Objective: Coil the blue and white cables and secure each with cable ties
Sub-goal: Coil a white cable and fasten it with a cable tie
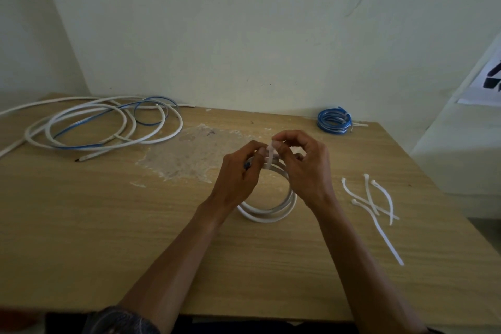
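My left hand (238, 171) grips the springy-looking white cable coil (271, 213) at its top, right hand (306, 168) pinching the cable tie (270, 158)

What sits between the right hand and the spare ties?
Nothing: the head view shows only bare table between the right hand and the ties.

The wooden table (108, 225) bears loose cables (180, 124), a blue coil (334, 120), ties (370, 202), perhaps the white coil (271, 215).
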`<state>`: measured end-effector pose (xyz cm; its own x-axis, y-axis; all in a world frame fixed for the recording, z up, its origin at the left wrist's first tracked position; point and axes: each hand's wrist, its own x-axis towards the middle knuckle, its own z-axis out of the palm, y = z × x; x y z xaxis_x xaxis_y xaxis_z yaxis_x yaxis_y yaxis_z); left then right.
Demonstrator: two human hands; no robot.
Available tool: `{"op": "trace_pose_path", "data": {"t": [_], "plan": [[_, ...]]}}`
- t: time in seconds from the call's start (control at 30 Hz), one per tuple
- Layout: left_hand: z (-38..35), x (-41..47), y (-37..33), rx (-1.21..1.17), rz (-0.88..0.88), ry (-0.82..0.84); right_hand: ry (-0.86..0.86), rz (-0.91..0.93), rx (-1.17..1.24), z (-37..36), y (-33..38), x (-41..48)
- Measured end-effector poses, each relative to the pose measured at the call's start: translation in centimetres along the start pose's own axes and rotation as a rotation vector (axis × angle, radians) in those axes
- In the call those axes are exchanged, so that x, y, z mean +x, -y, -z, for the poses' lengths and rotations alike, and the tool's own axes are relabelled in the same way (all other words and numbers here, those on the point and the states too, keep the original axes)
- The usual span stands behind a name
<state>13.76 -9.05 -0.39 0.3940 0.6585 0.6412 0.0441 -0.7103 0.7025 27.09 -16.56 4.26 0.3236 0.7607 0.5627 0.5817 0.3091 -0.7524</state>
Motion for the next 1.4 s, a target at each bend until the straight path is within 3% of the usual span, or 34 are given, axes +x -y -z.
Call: {"op": "trace_pose_path", "data": {"t": [0.27,0.47,0.63,0.77,1.2,1.4], "plan": [[0.3,0.7,0.0,0.033,0.064,0.051,-0.104,0.266,-0.219,-1.0,0.0,-0.5],[1.0,0.5,1.0,-0.014,0.302,-0.008,-0.114,0.382,-0.394,-2.1,-0.9,-4.2],[0.0,0.1,-0.4,0.074,0.076,0.06,-0.237,0.182,-0.22,-1.9,0.5,1.2],[0.0,0.0,-0.5,0.052,0.058,0.087,-0.163,0.043,-0.052,-2.2,1.1,2.5],[0.4,0.8,1.4,0.042,0.3,0.044,-0.23,0.286,-0.148,-2.6,0.3,-5.9],[-0.6,0.9,0.0,0.156,0.07,0.085,-0.3,0.06,0.067,-1.6,1.4,-1.6]]}}
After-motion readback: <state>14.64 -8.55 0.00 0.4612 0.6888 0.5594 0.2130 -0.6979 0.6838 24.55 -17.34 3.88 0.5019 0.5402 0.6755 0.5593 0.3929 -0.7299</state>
